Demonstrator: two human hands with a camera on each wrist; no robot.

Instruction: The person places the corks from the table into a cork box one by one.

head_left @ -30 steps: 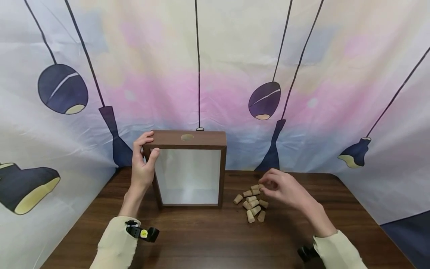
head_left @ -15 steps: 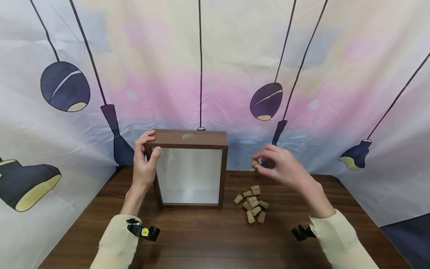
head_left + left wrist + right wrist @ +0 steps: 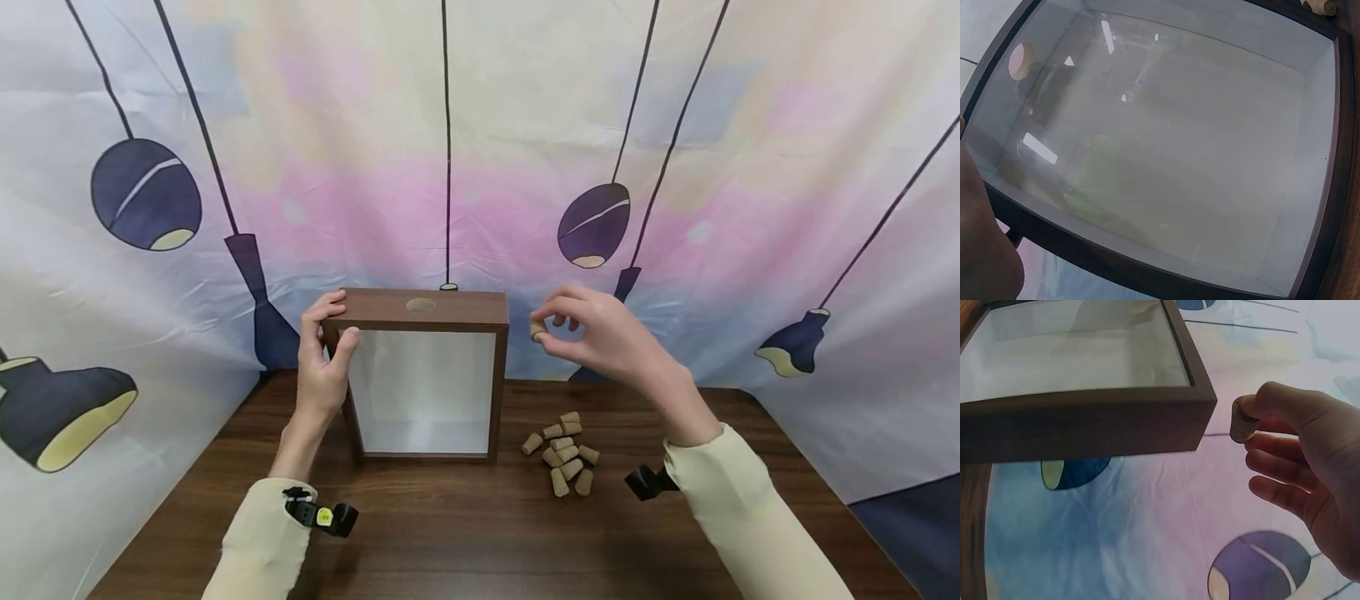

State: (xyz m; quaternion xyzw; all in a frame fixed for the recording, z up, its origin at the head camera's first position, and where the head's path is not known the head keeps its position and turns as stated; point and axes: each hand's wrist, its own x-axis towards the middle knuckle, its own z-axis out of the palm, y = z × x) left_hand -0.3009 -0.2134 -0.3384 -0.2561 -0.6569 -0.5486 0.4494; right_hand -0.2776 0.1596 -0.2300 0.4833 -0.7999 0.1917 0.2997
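Observation:
A dark wooden shadow box with a glass front stands upright on the brown table. Its top has a round hole. My left hand grips the box's upper left corner, thumb on the front frame. My right hand is raised just right of the box's top right corner and pinches one cork between thumb and fingers; the same cork shows beside the box's corner in the right wrist view. A pile of several corks lies on the table right of the box.
A printed fabric backdrop with dark lamp shapes closes in the back and both sides of the table. A small black camera sits on the left wrist, another on the right.
My right hand picked a cork from the pile, lifted it and carried it left to the box's top right corner. The left hand and the box stayed still.

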